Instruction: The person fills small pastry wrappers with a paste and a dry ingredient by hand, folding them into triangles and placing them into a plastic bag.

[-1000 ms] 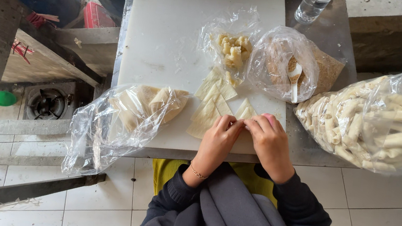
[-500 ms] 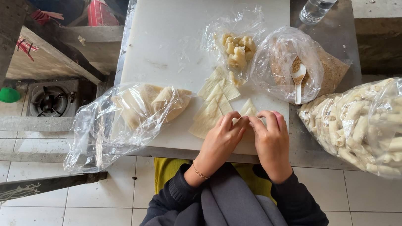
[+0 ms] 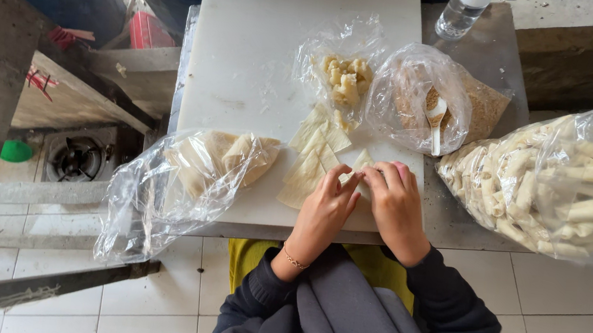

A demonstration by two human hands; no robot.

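My left hand and my right hand meet at the near edge of a white cutting board, fingers pinched together on one pale wrapper sheet that they mostly hide. Several more triangular wrapper sheets lie flat just left of the hands. Behind them sits an open clear bag of yellowish filling chunks. A second clear bag holds brown crumbs and a white spoon.
A clear bag of wrapper sheets hangs over the board's left front edge. A big bag of finished pale rolls lies at right. A water bottle stands at the back. A gas burner sits low at left.
Both hands have stayed on the same wrapper, their fingers shifting slightly as they work it. The view has drifted a little; nothing else on the board moved.
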